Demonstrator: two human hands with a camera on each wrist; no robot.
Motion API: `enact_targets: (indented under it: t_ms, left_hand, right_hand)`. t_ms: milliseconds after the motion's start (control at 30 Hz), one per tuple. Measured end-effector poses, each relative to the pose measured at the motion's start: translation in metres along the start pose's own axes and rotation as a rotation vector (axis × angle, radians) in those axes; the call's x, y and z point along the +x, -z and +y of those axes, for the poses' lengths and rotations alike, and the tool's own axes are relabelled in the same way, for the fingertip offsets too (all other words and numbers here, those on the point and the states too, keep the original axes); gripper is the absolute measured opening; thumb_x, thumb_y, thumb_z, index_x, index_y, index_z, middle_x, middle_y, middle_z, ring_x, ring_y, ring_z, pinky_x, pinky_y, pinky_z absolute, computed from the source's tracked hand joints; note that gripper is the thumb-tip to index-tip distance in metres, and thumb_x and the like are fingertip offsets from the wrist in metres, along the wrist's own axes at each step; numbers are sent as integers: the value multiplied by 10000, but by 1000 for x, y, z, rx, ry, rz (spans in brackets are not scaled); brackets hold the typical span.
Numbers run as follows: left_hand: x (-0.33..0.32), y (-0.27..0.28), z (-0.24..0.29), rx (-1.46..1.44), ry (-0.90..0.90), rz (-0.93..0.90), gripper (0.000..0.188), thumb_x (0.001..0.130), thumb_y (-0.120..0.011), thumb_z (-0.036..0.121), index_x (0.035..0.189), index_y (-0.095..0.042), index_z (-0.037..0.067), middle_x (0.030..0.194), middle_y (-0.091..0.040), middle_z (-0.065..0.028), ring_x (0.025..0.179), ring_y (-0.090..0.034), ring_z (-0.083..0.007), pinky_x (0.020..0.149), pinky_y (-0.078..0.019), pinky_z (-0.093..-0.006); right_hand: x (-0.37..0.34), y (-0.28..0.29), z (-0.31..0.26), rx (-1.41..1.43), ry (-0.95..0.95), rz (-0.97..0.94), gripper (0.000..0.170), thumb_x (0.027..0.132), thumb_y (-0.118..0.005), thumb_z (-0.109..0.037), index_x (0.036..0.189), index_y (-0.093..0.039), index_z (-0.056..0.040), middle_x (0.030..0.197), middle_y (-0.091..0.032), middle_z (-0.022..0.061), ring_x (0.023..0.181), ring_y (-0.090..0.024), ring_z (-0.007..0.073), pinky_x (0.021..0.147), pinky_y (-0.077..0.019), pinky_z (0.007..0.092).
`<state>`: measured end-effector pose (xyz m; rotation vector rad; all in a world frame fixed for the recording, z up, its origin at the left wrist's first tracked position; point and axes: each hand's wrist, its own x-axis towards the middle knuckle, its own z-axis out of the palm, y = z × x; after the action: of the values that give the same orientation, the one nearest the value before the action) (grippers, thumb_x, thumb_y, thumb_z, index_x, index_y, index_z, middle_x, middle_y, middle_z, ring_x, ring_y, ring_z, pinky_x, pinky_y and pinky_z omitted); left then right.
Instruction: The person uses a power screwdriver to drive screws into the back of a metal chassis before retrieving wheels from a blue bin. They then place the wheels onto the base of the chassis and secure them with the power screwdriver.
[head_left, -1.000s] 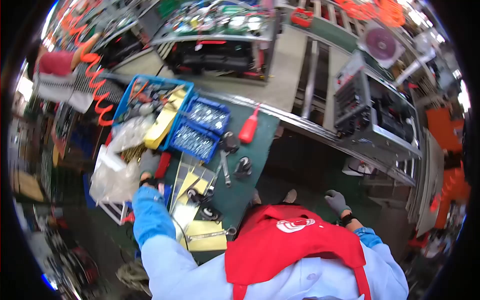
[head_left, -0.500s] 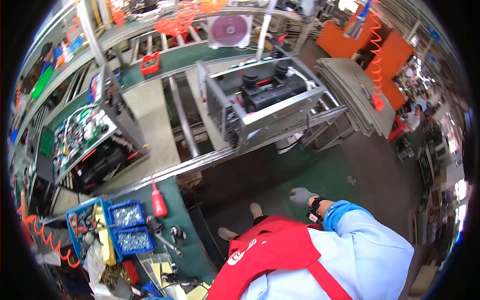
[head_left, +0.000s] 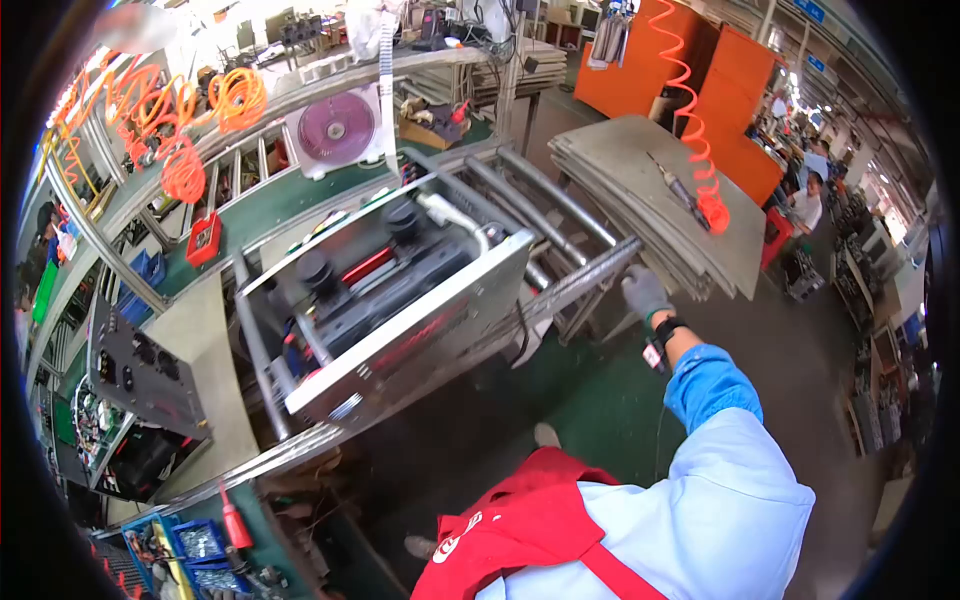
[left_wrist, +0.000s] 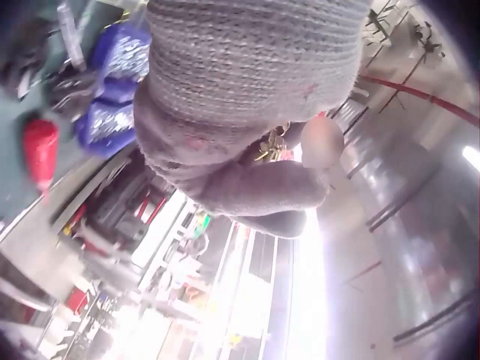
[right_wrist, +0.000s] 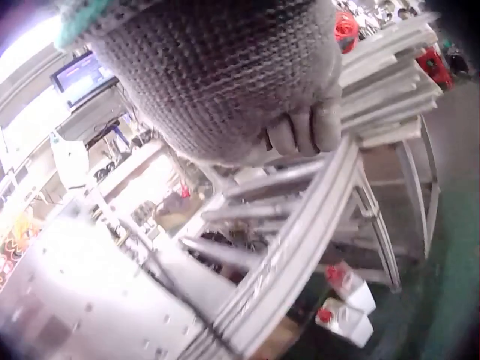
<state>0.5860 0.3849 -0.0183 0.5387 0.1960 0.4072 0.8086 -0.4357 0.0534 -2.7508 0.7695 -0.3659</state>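
Note:
My left hand (left_wrist: 244, 105), in a grey knit glove, shows only in the left wrist view. Its fingers curl round small brass-coloured screws (left_wrist: 271, 142), mostly hidden by the glove; a bare fingertip (left_wrist: 322, 142) pokes out. My gloved right hand (head_left: 647, 292) reaches forward beside the end of the metal conveyor rail (head_left: 600, 262), its fingers loosely bent and nothing visible in them. In the right wrist view these fingers overlap the rail. Past the hand, a screwdriver-shaped air tool (head_left: 682, 193) on an orange coiled hose lies on stacked boards (head_left: 640, 150).
A metal chassis (head_left: 430, 310) with black parts inside sits across the conveyor rollers (head_left: 540, 190). Blue bins of screws (head_left: 200, 542) and a red bottle (head_left: 235, 525) stand on the bench at lower left. Orange cabinets (head_left: 735, 110) rise behind the boards. White jugs (right_wrist: 345, 319) stand below the conveyor.
The head view has swung right, from the bench to the conveyor and stacked boards. The left hand has left the bag of brass-coloured screws and the head view. The right arm has stretched forward.

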Motion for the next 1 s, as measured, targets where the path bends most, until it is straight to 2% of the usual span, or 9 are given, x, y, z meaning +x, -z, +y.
enact_targets:
  t_ms: [167, 200, 267, 467, 533, 633, 667, 800, 1000]
  left_hand:
    - [2, -36, -83, -403, 189, -593, 550, 986, -578, 434, 1460, -479, 176, 1346, -592, -190, 1177, -590, -221, 1106, -329, -426]
    - [-6, -67, -113, -361, 113, -335, 404, 1000, -548, 352, 1344, -494, 147, 1194, -553, -141, 1024, -542, -178, 946, -334, -370]
    - [-17, -185, -187, -380, 69, -27, 132, 1029, -490, 187, 1113, -525, 90, 890, -476, -41, 719, -445, -92, 627, -345, -258]
    - [-54, -249, -260, -439, 232, 186, 237, 1067, -503, 318, 961, -535, 108, 690, -383, 52, 521, -319, -33, 409, -273, -174]
    - [-75, -266, -265, -34, 68, 276, 250, 1017, -595, 351, 1018, -563, 103, 727, -447, 51, 541, -340, -29, 410, -262, -162]
    - [-94, -267, -271, 44, 25, 370, 262, 1011, -608, 347, 1080, -582, 96, 749, -492, 46, 559, -377, -38, 416, -281, -161]
    - [-99, -271, -274, 78, 26, 449, 270, 1001, -629, 325, 1122, -586, 88, 772, -529, 35, 572, -414, -51, 425, -306, -168]
    - [-107, -281, -294, 42, 59, 684, 250, 981, -660, 292, 1106, -598, 84, 797, -560, 16, 595, -446, -55, 440, -320, -173]
    - [-131, -249, -330, 124, 299, 492, 346, 969, -675, 364, 1099, -588, 55, 737, -461, 67, 562, -382, -30, 440, -287, -166]
  right_hand:
    - [208, 11, 107, -93, 118, 376, 413, 881, -559, -251, 1177, -681, 10, 1129, -710, 216, 1057, -647, 457, 986, -466, 484]
    - [241, 25, 115, -596, 93, 23, 434, 901, -549, -246, 1240, -653, 4, 1242, -665, 201, 1126, -626, 423, 1036, -431, 482]
    - [299, 11, 183, -1316, 443, 85, 490, 967, -484, -250, 1377, -572, 3, 1493, -512, 149, 1358, -482, 341, 1170, -309, 485]
    - [310, 66, 164, -206, 2, -151, 741, 876, -559, -169, 1571, -303, -149, 1483, -487, 199, 1379, -449, 362, 1133, -365, 439]
    - [346, 29, 234, -159, 322, 146, 653, 842, -630, -211, 1457, -463, -68, 1240, -648, 180, 1118, -624, 348, 959, -489, 457]
    - [434, 10, 322, 95, -64, -295, 442, 809, -686, -270, 1165, -619, -17, 921, -677, 87, 770, -639, 260, 684, -521, 407]
    - [428, 17, 317, 129, -118, -382, 282, 800, -711, -318, 923, -623, -80, 749, -593, -1, 585, -511, 137, 511, -430, 311]
    - [299, 59, 217, 703, -451, -433, 254, 875, -678, -375, 987, -642, -149, 701, -548, -27, 490, -376, 78, 433, -343, 272]
    - [122, 70, 97, 1385, -176, -906, 472, 917, -679, -469, 1193, -600, -95, 844, -614, 27, 641, -527, 109, 531, -461, 254]
